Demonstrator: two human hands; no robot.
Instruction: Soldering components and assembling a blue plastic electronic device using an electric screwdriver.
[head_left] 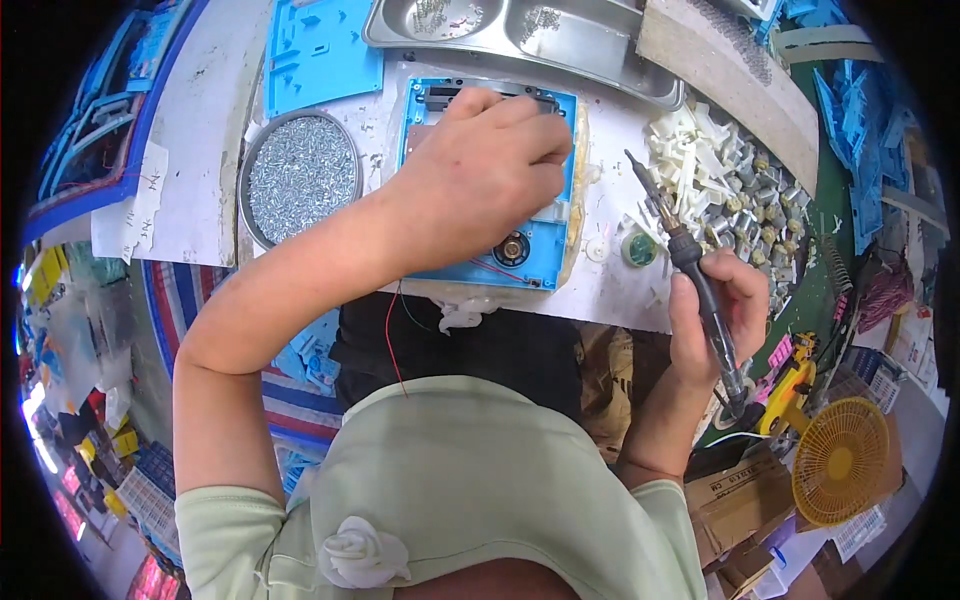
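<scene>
A blue plastic casing [556, 262] lies open in front of me, with a small round speaker [511, 249], a black strip [437, 97] along its far edge, and thin wires. My left hand [495, 155] reaches over it, fingers curled down near the black strip. The fingertips and whatever they pinch are hidden behind the hand. To the right of the casing, my right hand [725, 310] grips a soldering iron [705, 300] by its dark handle, its tip slanting up and left, apart from the casing. A red wire [391, 345] hangs off the near table edge.
A round metal bowl of screws [303, 175] stands left of the casing; a blue panel [325, 60] lies beyond it. A steel tray [590, 60] sits at the back. White plastic pieces [690, 150] and small motors [765, 215] are heaped right. A yellow fan [840, 460] stands lower right.
</scene>
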